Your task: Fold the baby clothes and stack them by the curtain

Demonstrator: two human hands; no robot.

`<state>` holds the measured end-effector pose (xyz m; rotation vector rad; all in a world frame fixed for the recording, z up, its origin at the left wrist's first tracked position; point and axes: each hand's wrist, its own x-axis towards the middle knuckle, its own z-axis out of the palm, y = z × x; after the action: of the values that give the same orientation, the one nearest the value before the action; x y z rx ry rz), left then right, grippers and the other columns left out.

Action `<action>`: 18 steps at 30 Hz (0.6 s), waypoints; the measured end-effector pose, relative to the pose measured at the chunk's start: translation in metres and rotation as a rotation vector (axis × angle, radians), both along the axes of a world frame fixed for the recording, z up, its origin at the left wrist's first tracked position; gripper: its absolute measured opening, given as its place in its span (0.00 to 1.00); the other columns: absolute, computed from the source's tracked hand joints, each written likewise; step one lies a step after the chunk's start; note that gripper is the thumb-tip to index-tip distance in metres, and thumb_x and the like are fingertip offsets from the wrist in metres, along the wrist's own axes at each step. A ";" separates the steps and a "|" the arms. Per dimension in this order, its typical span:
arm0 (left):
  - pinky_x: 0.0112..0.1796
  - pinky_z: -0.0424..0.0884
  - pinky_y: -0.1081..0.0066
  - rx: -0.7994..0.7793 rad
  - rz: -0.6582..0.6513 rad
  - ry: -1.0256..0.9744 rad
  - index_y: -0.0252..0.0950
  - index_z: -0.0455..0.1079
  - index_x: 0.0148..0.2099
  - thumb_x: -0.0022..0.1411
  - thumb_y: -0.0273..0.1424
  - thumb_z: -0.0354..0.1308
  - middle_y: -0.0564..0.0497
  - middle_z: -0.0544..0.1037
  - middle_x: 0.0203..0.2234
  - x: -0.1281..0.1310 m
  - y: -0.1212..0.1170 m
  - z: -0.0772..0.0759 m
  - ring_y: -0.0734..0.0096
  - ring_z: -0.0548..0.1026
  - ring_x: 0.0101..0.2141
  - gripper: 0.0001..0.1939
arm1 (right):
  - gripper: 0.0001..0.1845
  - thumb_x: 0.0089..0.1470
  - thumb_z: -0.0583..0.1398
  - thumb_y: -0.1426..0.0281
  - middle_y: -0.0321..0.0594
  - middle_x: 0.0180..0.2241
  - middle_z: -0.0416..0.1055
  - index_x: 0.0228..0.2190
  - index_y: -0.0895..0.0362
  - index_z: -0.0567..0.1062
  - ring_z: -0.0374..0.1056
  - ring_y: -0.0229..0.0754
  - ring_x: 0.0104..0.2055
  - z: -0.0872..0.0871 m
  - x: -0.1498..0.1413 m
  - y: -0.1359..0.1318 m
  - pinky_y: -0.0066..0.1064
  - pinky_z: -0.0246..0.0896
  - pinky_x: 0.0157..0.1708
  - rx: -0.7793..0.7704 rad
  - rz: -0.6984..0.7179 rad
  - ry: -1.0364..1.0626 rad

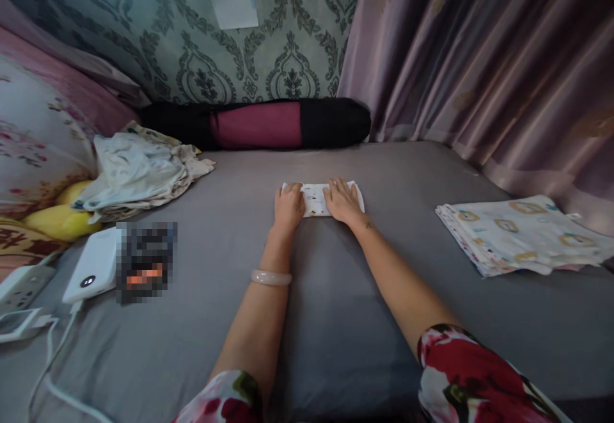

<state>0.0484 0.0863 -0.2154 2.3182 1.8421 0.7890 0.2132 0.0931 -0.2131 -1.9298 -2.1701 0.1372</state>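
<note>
A small white folded cloth (pixel 314 199) with a tiny print lies on the grey bed sheet, between and under my hands. At its left end, my left hand (pixel 289 204) has its fingers bent over the edge, closed on the cloth. My right hand (pixel 343 201) rests on the right part with fingers spread and lying flat on the fabric. The cloth's ends are partly hidden by my hands. A pale bangle (pixel 271 277) is on my left wrist.
A stack of folded printed cloths (pixel 522 231) lies at right. Crumpled cloths (pixel 144 167) are piled at left, near a yellow plush (pixel 62 215), a white power bank (pixel 93 266), cables and a power strip (pixel 23 288). A long black-and-maroon bag (pixel 256 123) lies along the wall.
</note>
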 end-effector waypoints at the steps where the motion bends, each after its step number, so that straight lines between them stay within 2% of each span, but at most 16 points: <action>1: 0.59 0.58 0.59 0.008 -0.031 0.011 0.34 0.66 0.55 0.67 0.24 0.44 0.42 0.74 0.52 0.002 0.001 -0.001 0.62 0.70 0.55 0.17 | 0.32 0.67 0.37 0.60 0.52 0.67 0.48 0.64 0.64 0.56 0.40 0.52 0.69 -0.001 0.004 0.001 0.49 0.33 0.65 0.006 -0.017 -0.014; 4: 0.57 0.61 0.62 -0.015 -0.083 0.053 0.31 0.66 0.55 0.69 0.28 0.43 0.40 0.74 0.53 0.008 0.002 -0.006 0.63 0.69 0.55 0.17 | 0.33 0.67 0.37 0.59 0.53 0.67 0.49 0.64 0.64 0.56 0.41 0.52 0.69 -0.007 0.013 0.003 0.49 0.34 0.65 -0.015 -0.049 -0.052; 7: 0.60 0.58 0.58 -0.070 -0.039 0.109 0.30 0.65 0.57 0.71 0.36 0.41 0.38 0.70 0.57 0.012 0.002 -0.014 0.59 0.65 0.59 0.21 | 0.33 0.67 0.38 0.58 0.53 0.66 0.50 0.64 0.64 0.55 0.43 0.53 0.69 -0.014 0.015 0.004 0.49 0.34 0.65 -0.027 -0.049 -0.080; 10: 0.62 0.54 0.55 -0.117 -0.006 0.153 0.30 0.62 0.61 0.71 0.39 0.39 0.38 0.65 0.61 0.013 0.004 -0.020 0.57 0.60 0.62 0.25 | 0.34 0.66 0.37 0.58 0.52 0.66 0.50 0.65 0.64 0.54 0.43 0.52 0.68 -0.018 0.015 0.004 0.49 0.33 0.65 -0.024 -0.047 -0.099; 18: 0.63 0.52 0.57 -0.131 0.049 0.161 0.30 0.61 0.62 0.72 0.40 0.37 0.39 0.64 0.62 0.015 -0.001 -0.016 0.59 0.59 0.63 0.26 | 0.34 0.66 0.36 0.58 0.52 0.67 0.48 0.65 0.64 0.53 0.42 0.51 0.69 -0.014 0.017 0.009 0.50 0.34 0.65 -0.094 -0.051 -0.092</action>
<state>0.0630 0.0856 -0.2310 2.3237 1.9561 0.4820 0.2303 0.1020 -0.2274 -2.0796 -2.2070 0.1469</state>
